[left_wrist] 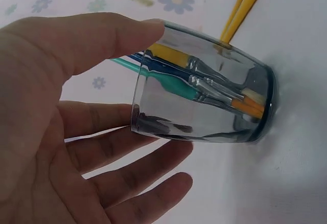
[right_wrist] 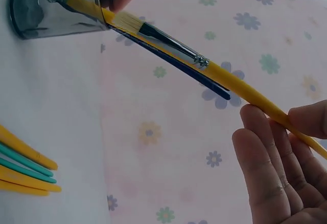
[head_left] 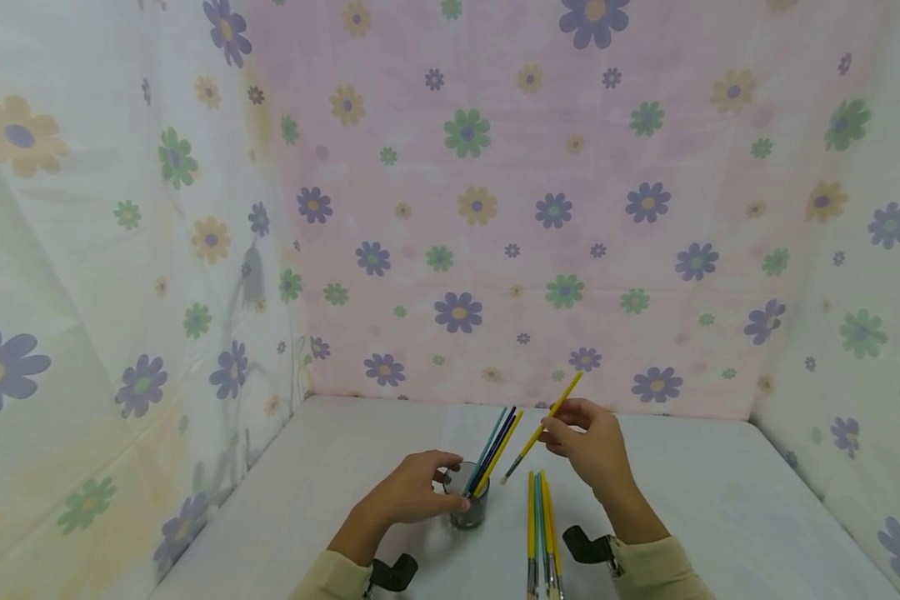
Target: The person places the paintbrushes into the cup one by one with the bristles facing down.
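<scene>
My left hand (head_left: 408, 492) holds a clear glass (head_left: 468, 520) near its rim, the thumb on one side and fingers on the other. The glass stands upright on the table. Inside it lean a teal paintbrush (left_wrist: 176, 84), a dark blue paintbrush (head_left: 506, 423) and a yellow paintbrush (left_wrist: 171, 54), bristles down. My right hand (head_left: 594, 446) pinches another yellow paintbrush (right_wrist: 232, 82) by its handle between thumb and fingers. That brush is tilted in the air to the right of the glass, its pale bristles pointing down towards it.
Several yellow and teal paintbrushes (head_left: 540, 525) lie side by side on the white table (head_left: 390, 421), right of the glass, bristles towards me. Flower-patterned cloth (head_left: 495, 250) encloses the table at the back and both sides. A black wrist device (head_left: 588, 546) sits at each sleeve.
</scene>
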A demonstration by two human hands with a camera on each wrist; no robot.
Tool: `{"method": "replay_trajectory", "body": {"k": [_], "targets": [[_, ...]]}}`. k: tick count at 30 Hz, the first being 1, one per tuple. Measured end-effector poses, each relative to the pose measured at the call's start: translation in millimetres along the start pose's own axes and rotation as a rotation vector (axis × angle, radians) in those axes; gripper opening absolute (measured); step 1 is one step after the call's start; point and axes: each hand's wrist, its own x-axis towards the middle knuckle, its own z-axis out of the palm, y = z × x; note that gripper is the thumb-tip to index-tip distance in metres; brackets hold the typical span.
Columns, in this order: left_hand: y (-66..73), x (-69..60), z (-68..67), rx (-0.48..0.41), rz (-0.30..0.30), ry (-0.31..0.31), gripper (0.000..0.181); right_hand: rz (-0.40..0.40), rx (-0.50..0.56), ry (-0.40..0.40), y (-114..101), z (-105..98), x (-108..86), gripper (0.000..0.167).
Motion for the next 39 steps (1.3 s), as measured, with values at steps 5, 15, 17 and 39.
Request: {"method": "replay_trajectory", "body": {"k": [5,15,17,39], "targets": [[4.9,0.1,0.1,-0.021,-0.014,-0.005,0.07,-0.031,0.025,-0.011,0.2,9.3,-3.3,0.028],[11.1,-0.5,-2.0,0.012,-0.017,0.008,0.065,-0.015,0.026,-0.035,6.5,29.1,-6.2,0.027],[11.2,-0.1,-1.8,0.019,-0.018,0.008,0.064,-0.012,0.014,-0.043,9.0,32.2,-6.9,0.028],[14.3,-2.1,5.1,0.146,-0.053,0.088,0.068,0.01,-0.079,-0.136,29.6,56.3,-12.6,0.024]]}}
